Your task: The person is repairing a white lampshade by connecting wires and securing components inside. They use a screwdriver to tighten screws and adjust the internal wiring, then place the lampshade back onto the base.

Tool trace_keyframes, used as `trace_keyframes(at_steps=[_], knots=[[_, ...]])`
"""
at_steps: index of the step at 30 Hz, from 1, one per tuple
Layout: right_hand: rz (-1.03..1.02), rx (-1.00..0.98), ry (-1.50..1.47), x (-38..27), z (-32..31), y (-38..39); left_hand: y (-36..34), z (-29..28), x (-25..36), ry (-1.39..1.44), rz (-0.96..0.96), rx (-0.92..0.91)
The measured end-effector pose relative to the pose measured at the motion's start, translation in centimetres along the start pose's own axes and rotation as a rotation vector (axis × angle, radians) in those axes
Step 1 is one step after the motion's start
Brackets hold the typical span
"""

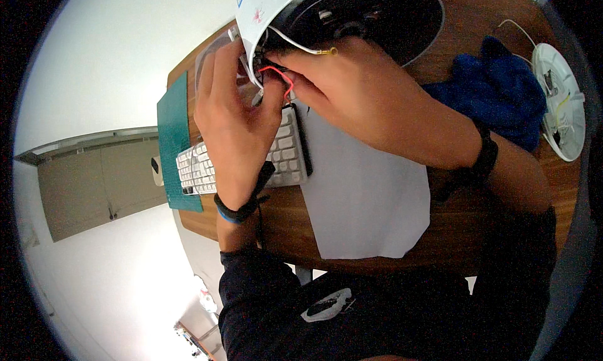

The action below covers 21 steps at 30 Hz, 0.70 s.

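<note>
1. The white pot-shaped machine (270, 9) is at the top of the wooden table (452, 219), tipped so its dark, round inside (383, 28) shows.
2. The left hand (235, 122) bends around the rim. The right hand (352, 84) comes close beside it. Both hands' fingers meet near the wires, but I can't tell what they pinch, because the tips are hidden.
3. The machine looks hard, smooth and a bit heavy. Its shiny wall may slip, so two hands flat on the outside seem best. The rim looks thin and could be sharp.
4. The red wire (289, 82) and white wire (292, 42) look light and bendy. Hold them by their coats and don't tug. The gold tip (328, 51) looks like stiff metal.
5. Nearby are bumpy keyboard keys (286, 150), flat white paper (370, 204), a soft, crumpled blue cloth (496, 87) and a round white cover (570, 113).
</note>
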State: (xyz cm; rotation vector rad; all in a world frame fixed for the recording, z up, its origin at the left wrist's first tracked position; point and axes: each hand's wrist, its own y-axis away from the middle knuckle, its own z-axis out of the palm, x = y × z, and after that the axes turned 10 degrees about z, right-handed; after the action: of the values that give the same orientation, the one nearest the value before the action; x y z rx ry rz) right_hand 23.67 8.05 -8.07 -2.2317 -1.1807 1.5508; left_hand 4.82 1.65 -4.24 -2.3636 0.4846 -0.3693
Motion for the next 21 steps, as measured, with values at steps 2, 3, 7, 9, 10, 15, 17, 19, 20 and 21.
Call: trace_keyframes(at_steps=[2, 3, 7, 9, 10, 15, 17, 19, 20, 21], knots=[[0.017, -0.013, 0.016, 0.1, 0.2, -0.1, 0.1, 0.1, -0.1, 0.017, -0.026, -0.006], [0.031, -0.025, 0.022, 0.1, 0.3, -0.1, 0.2, 0.1, -0.1, 0.022, -0.034, -0.012], [0.024, -0.007, -0.036, 0.3, 0.8, -0.2, 0.3, 0.1, -0.4, 0.056, -0.038, -0.005], [0.009, 0.013, -0.009, 0.4, 1.1, -0.4, 0.3, 0.0, -0.3, 0.016, -0.042, -0.028], [0.027, 0.000, 0.005, 0.5, 1.1, -0.4, 0.3, 0.0, -0.2, -0.004, -0.043, -0.040], [0.057, 0.019, 0.216, 0.5, 0.6, -1.0, 0.4, 0.5, 0.3, 0.191, -0.178, 0.073], [0.085, 0.042, 0.294, 0.3, 0.5, -1.4, 0.4, 0.5, 0.4, 0.213, -0.198, 0.089], [0.078, 0.086, 0.323, 0.3, 0.4, -1.9, 0.3, 0.4, 0.3, 0.196, -0.184, 0.071], [0.074, 0.083, 0.311, 0.3, 0.4, -2.0, 0.3, 0.4, 0.3, 0.188, -0.179, 0.062], [0.073, 0.080, 0.306, 0.3, 0.3, -2.2, 0.3, 0.4, 0.2, 0.168, -0.163, 0.058]])
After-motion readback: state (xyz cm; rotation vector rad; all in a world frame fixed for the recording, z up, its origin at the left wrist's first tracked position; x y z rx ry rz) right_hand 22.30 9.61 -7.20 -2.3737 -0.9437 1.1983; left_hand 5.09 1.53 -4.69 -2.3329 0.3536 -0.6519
